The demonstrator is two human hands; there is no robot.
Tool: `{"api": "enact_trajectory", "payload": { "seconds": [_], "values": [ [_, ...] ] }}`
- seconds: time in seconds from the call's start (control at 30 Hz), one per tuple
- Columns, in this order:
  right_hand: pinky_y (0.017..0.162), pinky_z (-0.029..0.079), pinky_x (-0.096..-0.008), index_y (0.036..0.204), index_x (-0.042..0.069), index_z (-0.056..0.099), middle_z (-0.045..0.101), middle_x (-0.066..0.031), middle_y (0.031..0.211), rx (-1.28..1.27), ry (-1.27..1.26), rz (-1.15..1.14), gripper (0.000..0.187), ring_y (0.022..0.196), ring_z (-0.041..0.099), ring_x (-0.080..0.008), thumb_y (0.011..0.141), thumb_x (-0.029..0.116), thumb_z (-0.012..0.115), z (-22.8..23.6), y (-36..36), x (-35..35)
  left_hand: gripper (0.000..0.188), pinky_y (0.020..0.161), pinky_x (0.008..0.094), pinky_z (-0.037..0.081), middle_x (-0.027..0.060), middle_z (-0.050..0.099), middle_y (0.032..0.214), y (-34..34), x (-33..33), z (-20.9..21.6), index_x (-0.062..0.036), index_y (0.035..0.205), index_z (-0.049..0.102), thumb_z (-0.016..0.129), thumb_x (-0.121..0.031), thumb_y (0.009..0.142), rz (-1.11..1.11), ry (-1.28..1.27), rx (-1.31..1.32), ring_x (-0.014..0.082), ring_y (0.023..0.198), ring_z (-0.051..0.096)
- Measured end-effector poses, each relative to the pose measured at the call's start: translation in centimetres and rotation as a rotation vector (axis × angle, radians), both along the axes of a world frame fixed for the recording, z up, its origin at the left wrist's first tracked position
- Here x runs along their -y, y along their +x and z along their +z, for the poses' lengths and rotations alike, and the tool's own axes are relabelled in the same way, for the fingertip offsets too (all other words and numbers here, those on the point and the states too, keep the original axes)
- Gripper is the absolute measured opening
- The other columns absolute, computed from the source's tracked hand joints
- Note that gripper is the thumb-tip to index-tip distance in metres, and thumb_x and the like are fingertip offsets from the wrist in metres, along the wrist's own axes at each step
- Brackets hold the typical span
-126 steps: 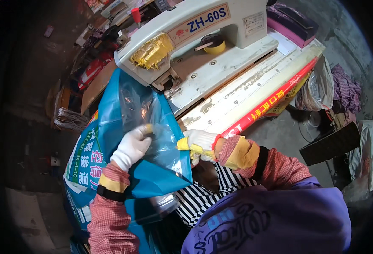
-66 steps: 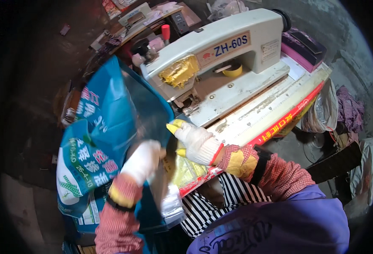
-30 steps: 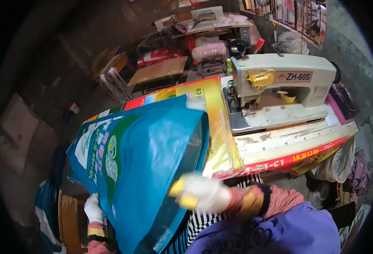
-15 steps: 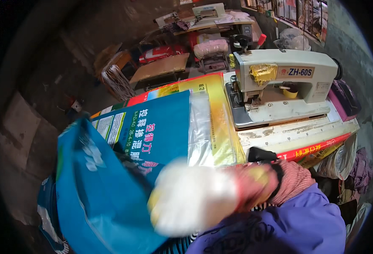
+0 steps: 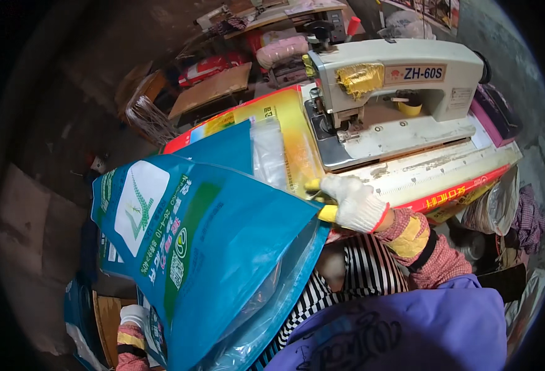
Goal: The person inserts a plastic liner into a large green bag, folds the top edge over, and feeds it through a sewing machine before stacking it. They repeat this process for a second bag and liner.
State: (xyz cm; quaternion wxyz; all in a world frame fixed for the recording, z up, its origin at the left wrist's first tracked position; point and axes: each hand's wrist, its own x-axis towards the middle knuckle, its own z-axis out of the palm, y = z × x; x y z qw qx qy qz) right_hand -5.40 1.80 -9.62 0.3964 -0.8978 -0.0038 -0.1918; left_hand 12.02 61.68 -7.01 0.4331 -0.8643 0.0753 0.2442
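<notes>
A large blue printed plastic woven bag [image 5: 223,204] spreads across my front, tilted, with its open mouth and a clear inner liner facing down and right. My right hand [image 5: 353,201], in a white knit glove with yellow fingertips, grips the bag's corner beside the table edge. Low at the left, my left hand [image 5: 133,314] in a similar glove is beside the bag, its fingers mostly hidden. Another blue bag [image 5: 220,145] with a clear liner [image 5: 268,148] lies flat on the table under the raised one.
A white sewing machine [image 5: 402,80] stands on the table's right, a roll of yellow tape [image 5: 409,106] under its arm. A yellow-and-red printed sheet [image 5: 294,136] covers the tabletop. A purple-black box [image 5: 495,114] sits by the wall. More blue bags [image 5: 77,312] stand lower left.
The blue bag has swung up and right, its printed face now showing. My right hand has moved up and right to its corner. My left hand has come into view lower left.
</notes>
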Motion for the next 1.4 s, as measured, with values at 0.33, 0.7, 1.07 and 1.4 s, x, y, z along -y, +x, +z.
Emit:
{"api": "enact_trajectory", "payload": {
  "seconds": [0.33, 0.7, 1.07, 1.4],
  "values": [
    [0.076, 0.048, -0.0380, 0.093, 0.004, 0.062, 0.062, -0.0148, 0.092, 0.089, -0.146, 0.099, 0.027, 0.090, 0.058, -0.0322, 0.074, 0.022, 0.059, -2.3, -0.2, -0.8, 0.029, 0.085, 0.0311, 0.045, 0.0167, 0.061, 0.106, 2.4, 33.1, 7.8, 0.0006, 0.113, 0.055, 0.049, -0.017, 0.091, -0.801, -1.269, -0.115, 0.0284, 0.096, 0.059],
    [0.073, 0.049, -0.0365, 0.087, 0.001, 0.063, 0.062, -0.0150, 0.087, 0.112, 0.117, -0.069, 0.025, 0.082, 0.060, -0.0308, 0.079, 0.025, 0.060, -3.9, -2.7, -1.9, 0.065, 0.065, 0.0448, 0.046, 0.0206, 0.060, 0.074, 5.7, 47.4, -4.3, -0.0074, 0.074, 0.064, 0.029, -0.060, 0.087, -0.705, -1.081, 0.013, 0.0385, 0.074, 0.058],
    [0.080, 0.048, -0.0359, 0.104, 0.000, 0.056, 0.059, -0.0102, 0.099, -0.336, -0.333, 0.107, 0.031, 0.089, 0.058, -0.0248, 0.082, 0.022, 0.057, -1.4, 3.8, -6.7, 0.051, 0.058, 0.0431, 0.046, 0.0150, 0.059, 0.065, 1.0, 50.1, 0.3, -0.0101, 0.064, 0.058, 0.037, -0.050, 0.089, -0.880, -1.323, 0.254, 0.0347, 0.065, 0.059],
    [0.078, 0.048, -0.0357, 0.110, 0.003, 0.054, 0.060, -0.0095, 0.100, -0.362, -0.376, 0.009, 0.032, 0.089, 0.059, -0.0237, 0.085, 0.024, 0.053, -7.1, 14.6, -8.0, 0.033, 0.080, 0.0398, 0.047, 0.0172, 0.054, 0.109, -13.0, 36.6, 4.9, -0.0022, 0.094, 0.057, 0.070, -0.010, 0.064, -1.208, -1.483, -0.040, 0.0346, 0.093, 0.057]
  ]
}}
